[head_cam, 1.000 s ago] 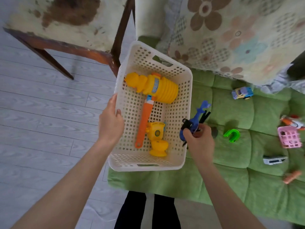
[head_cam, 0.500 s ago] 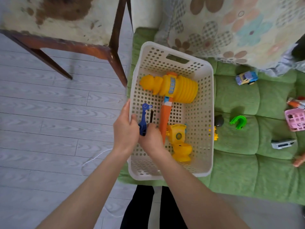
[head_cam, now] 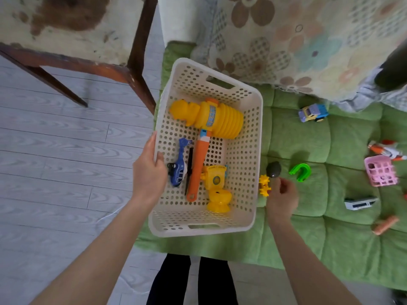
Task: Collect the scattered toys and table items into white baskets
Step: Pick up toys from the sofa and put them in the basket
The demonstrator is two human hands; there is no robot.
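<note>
Basket: white perforated plastic basket [head_cam: 256, 133] on the green tufted cushion [head_cam: 297, 133], with a blue toy helicopter [head_cam: 179, 170] inside.
Left hand [head_cam: 148, 175]: clasps the basket's left rim.
Right hand [head_cam: 283, 198]: right of the basket, by a yellow gear toy [head_cam: 264, 186]; fingers blurred, so the grip cannot be told.
Floor: grey plank floor [head_cam: 66, 161] left of the basket.
Cloth: floral fabric [head_cam: 286, 36] beyond the basket.

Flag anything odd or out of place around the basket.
Nothing spilled or broken. The white basket sits skewed at the left edge of the green cushion, the left hand gripping its rim. A yellow gear lies just outside its right wall, by the right hand; a toy car and green U-piece lie loose farther right.
</note>
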